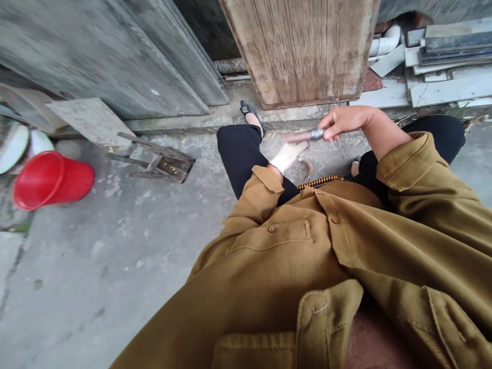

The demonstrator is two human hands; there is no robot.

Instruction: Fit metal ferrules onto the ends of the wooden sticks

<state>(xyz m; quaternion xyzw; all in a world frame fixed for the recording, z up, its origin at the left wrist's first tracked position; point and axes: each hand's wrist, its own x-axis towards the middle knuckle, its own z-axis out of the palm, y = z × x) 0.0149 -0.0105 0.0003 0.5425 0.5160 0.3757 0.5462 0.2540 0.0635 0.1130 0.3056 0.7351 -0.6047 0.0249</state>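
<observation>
My right hand [342,123] is bare and closed around the end of a short tool [316,134]. A grey, ringed section of the tool shows beside my fingers, and a blurred pinkish-brown length points left from it. Touching or just below that length is my left hand [283,157], in a white glove with its fingers curled. Motion blur and the angle hide what the gloved fingers hold. Under this hand a thin, curved brownish piece [306,166] shows; whether it is held or lies lower down, I cannot tell.
A red bucket [75,177] lies at the left near a small wooden stool [169,164] tipped on its side. A wooden panel [303,51] stands ahead. Boards and tiles [449,92] are piled at the right. Concrete floor [115,256] spreads left.
</observation>
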